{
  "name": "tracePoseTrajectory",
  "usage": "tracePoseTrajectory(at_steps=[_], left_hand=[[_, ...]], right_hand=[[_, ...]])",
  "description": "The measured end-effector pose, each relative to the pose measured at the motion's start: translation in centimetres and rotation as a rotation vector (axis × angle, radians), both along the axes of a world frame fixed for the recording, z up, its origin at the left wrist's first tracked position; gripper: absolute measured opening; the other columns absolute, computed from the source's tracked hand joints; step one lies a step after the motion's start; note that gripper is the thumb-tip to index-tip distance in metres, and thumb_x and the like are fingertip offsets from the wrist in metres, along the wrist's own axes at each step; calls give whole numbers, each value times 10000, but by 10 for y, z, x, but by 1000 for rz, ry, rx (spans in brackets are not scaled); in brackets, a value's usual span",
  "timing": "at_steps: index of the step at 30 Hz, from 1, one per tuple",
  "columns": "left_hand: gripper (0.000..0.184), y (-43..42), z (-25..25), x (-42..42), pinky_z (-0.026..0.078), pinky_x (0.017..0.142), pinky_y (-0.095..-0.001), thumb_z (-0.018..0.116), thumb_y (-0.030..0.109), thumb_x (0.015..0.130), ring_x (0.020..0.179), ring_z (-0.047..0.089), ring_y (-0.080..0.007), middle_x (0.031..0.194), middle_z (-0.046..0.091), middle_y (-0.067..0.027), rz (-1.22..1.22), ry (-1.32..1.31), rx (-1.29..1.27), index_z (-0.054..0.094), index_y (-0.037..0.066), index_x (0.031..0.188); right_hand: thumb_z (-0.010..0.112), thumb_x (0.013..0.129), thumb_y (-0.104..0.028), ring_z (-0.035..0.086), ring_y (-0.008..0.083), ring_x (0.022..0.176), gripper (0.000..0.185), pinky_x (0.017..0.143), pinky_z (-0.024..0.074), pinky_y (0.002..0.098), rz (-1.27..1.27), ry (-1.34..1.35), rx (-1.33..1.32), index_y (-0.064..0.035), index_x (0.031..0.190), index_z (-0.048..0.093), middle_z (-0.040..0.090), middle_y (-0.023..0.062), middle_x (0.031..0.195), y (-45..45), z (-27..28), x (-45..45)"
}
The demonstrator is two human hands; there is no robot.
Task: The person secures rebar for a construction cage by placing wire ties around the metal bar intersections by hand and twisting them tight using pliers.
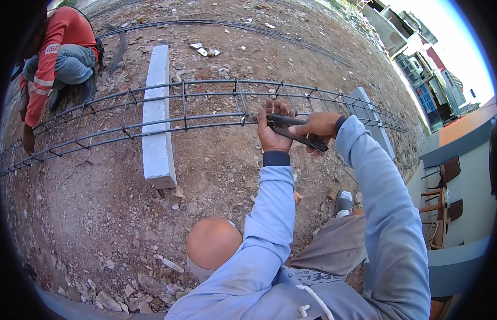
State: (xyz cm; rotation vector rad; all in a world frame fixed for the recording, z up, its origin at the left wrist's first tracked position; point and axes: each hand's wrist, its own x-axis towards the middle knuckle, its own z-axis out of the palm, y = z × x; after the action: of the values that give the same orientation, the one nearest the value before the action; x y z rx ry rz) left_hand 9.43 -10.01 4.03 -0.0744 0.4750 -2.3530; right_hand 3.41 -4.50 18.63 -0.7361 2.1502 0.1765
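From my remote seat I can read 1 label, "HBA", on the red sleeve (52, 49) of 1 co-worker crouching at the left; the lettering on the grey hem (311, 277) of the wearer's top is too warped for me to read whole. I count 1 long rebar cage (158, 128), lying across 2 pale supports (159, 140) on the stony ground (99, 202), plus 2 dark chairs (450, 168) at the far right.

My right hand (318, 128) is closed around 1 dark tool (283, 121). The tool lies between my 2 hands, its tip pointing left at the cage's near bars, close to an upright tie. My left hand (276, 129) has its palm up and fingers partly curled at the tool's front end, just beside the bars; I cannot tell how firmly it grips.
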Motion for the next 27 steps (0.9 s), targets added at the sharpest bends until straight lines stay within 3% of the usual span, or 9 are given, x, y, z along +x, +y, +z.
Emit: tracePoseTrajectory(at_steps=[2, 5, 6, 10, 13, 15, 20, 24, 27], left_hand=[[278, -2, -17, -12, 489, 791, -418, 571, 398, 879, 778, 616, -180, 808, 633, -14, 54, 46, 4, 589, 126, 932], [254, -6, -6, -16, 507, 735, -396, 556, 378, 895, 678, 603, -166, 695, 603, 9, 76, 28, 74, 565, 127, 860], [266, -9, -2, -17, 508, 729, -395, 553, 386, 895, 674, 600, -165, 692, 598, 10, 77, 27, 97, 557, 126, 842], [312, -15, 9, -12, 509, 709, -388, 529, 405, 906, 659, 582, -176, 675, 566, -6, -22, -165, 184, 511, 120, 780], [325, -20, 15, -10, 489, 702, -385, 506, 413, 918, 682, 565, -183, 703, 554, -31, -89, -329, 141, 492, 119, 779], [328, -18, 14, -11, 477, 702, -387, 495, 419, 923, 706, 560, -184, 723, 554, -40, -124, -440, 35, 489, 122, 785], [424, -1, 10, -9, 473, 784, -420, 545, 533, 853, 832, 578, -223, 831, 597, -62, -39, -173, 43, 562, 113, 805], [404, 4, 9, -11, 479, 800, -470, 554, 526, 846, 924, 590, -242, 919, 621, -49, 28, -95, -18, 555, 125, 887], [385, 2, 5, -11, 480, 795, -472, 546, 509, 860, 929, 592, -252, 937, 625, -57, 10, -114, -59, 559, 125, 885]], right_hand=[[668, 728, -562, 645, 295, 721, 730, 642, 509, 389, 409, 327, -2, 66, 1079, 546, 632, 158, 791, -2, 7, 10], [700, 684, -531, 603, 296, 921, 774, 795, 473, 386, 738, 934, -311, 35, 1174, 500, 608, 166, 987, 25, 4, 44], [709, 701, -343, 531, 287, 1049, 722, 895, 415, 389, 731, 1024, -298, 0, 1268, 422, 537, 163, 1119, 29, 6, 61], [504, 813, -158, 536, 302, 1009, 415, 901, 389, 409, 952, 1488, -408, 23, 1186, 477, 559, 163, 1069, 35, -14, 53], [517, 802, -170, 548, 309, 982, 359, 895, 400, 402, 819, 1153, -329, 33, 1097, 512, 578, 162, 1033, 25, -11, 38], [559, 763, -162, 608, 288, 798, 223, 742, 475, 395, 807, 1010, -310, 2, 911, 590, 635, 147, 864, 16, -8, 17], [623, 769, -245, 612, 230, 588, 215, 539, 502, 383, 289, 271, 80, -31, 793, 632, 641, 121, 700, -29, 25, -13], [645, 796, -318, 620, 203, 590, 331, 515, 509, 363, -40, -121, 181, -4, 900, 633, 643, 122, 722, -40, 30, -30], [662, 784, -320, 625, 204, 599, 336, 497, 499, 355, -38, -3, 141, -13, 914, 621, 639, 127, 730, -34, 30, -21]])
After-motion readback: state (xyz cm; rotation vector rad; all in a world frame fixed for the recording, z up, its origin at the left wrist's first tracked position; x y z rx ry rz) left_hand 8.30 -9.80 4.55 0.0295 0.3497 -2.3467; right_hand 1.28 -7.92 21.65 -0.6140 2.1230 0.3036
